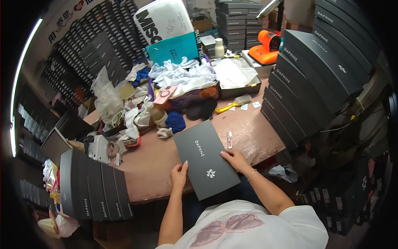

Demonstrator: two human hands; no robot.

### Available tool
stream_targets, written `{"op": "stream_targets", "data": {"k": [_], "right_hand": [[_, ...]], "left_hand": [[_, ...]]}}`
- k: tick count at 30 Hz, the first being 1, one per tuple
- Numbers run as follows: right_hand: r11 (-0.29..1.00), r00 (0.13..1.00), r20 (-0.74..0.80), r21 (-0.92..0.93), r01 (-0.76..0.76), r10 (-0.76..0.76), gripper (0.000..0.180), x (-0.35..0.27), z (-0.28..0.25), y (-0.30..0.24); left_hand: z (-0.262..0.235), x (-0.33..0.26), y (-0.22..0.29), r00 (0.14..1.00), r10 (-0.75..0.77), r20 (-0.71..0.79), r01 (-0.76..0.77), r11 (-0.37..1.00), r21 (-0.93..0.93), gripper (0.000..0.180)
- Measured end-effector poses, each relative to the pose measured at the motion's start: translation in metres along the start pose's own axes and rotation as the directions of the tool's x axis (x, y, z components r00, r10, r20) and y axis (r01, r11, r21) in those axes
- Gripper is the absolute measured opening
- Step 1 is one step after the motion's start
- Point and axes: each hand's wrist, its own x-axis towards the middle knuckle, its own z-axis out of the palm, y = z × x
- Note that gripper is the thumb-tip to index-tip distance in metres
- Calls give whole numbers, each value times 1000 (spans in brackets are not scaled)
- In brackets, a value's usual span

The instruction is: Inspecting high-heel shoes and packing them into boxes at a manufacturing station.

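A flat dark grey box lid with a small white emblem lies on the brown table, its near end past the front edge. My left hand grips its left side near the bottom. My right hand holds its right edge, a thin bracelet on the wrist. Small white snips lie on the table just right of the lid.
A tall stack of dark grey boxes stands at the right, more boxes at the near left. Crumpled white paper, cloth and bags cover the table's back. An orange tape device and a yellow-handled brush sit behind.
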Motion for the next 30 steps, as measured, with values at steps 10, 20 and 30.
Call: {"op": "stream_targets", "data": {"k": [10, 20, 30], "right_hand": [[976, 994, 104, 207, -62, 41, 42, 20, 3, 14], [948, 989, -10, 286, -137, 146, 40, -25, 0, 14], [931, 998, 8, 361, -56, 57, 46, -33, -1, 12]], "left_hand": [[24, 112, -10, 996, 90, 16, -75, 902, -425, 71], [24, 114, -4, 977, 207, 47, -198, 970, -142, 38], [-5, 72, 20, 977, 157, 143, -110, 949, -296, 62]]}}
